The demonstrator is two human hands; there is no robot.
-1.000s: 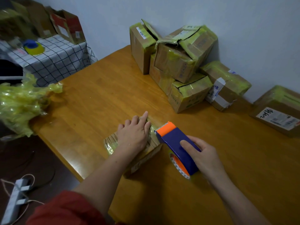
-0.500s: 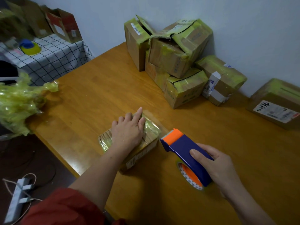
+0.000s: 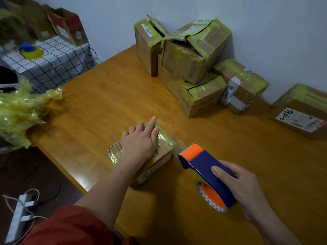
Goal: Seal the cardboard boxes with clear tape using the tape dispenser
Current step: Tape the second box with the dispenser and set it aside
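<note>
Beneath left hand (image 3: 139, 144): box (image 3: 163, 147); dispenser (image 3: 203, 161) beside.

Left hand (image 3: 139, 144) hides most of the box (image 3: 164, 149) top (seam unseen).

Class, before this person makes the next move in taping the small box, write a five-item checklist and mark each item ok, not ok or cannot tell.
1. Left hand pressing flat on the small tape-wrapped cardboard box: ok.
2. Right hand gripping the blue-and-orange plastic tape dispenser: ok.
3. Clear tape strip stretched from box to dispenser: ok.
4. Strip cut free at the dispenser: not ok.
5. Tape stuck down under the left hand: cannot tell.
</note>
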